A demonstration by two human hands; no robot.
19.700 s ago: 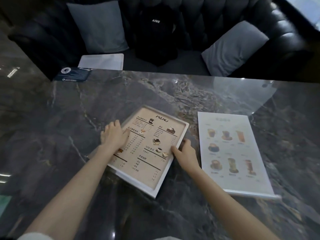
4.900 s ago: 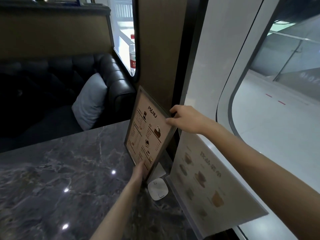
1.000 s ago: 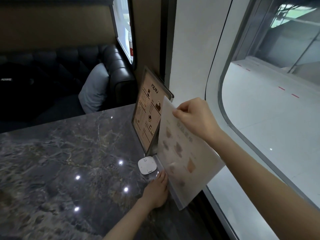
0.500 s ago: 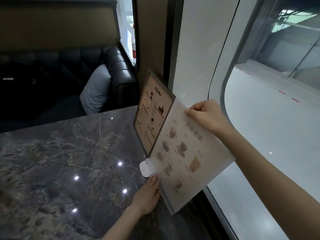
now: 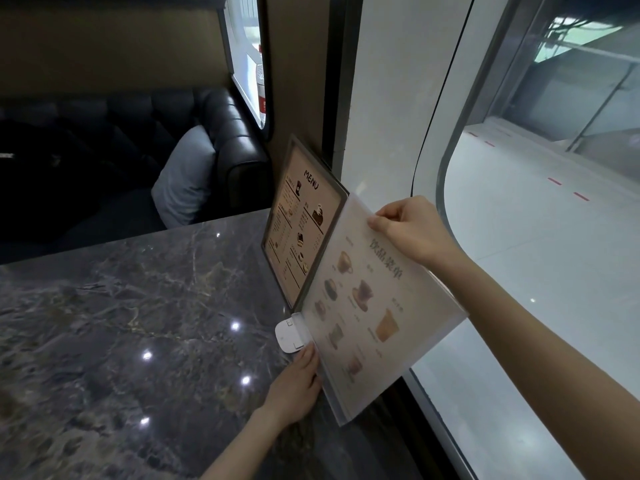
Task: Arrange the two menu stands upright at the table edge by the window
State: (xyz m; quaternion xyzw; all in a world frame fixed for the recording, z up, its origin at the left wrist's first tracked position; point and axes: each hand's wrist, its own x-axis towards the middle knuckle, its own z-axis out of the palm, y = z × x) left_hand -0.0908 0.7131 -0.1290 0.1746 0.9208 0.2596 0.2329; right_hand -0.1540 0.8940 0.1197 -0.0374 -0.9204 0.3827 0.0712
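Our right hand (image 5: 412, 230) pinched the top edge of the frosted drinks menu stand (image 5: 374, 306), fingers closed on it, while our left hand (image 5: 294, 386) lay flat on the table with its fingertips against the stand's lower edge; whether it gripped or only steadied, we could not tell. The two hands were well apart, one at each end of the sheet. The drinks stand was tilted back toward the window (image 5: 554, 271), its bottom rail at the table edge, not yet upright. Just beside it, farther from us, the framed "MENU" stand (image 5: 301, 226) already stood leaning against the wall pillar (image 5: 374, 98).

We judged the second and last placement to be in hand. The next move seemed to call for drawing the top toward vertical while the foot stayed pinned, so the rail would not skid off the glossy edge.

A small white device (image 5: 287, 334) lay on the table, touching the stand's near corner and possibly in its way. The table (image 5: 138, 323) was dark veined marble, speckled with lamp reflections. Beyond it sat a black tufted sofa (image 5: 225, 133) with a grey cushion (image 5: 187, 174).
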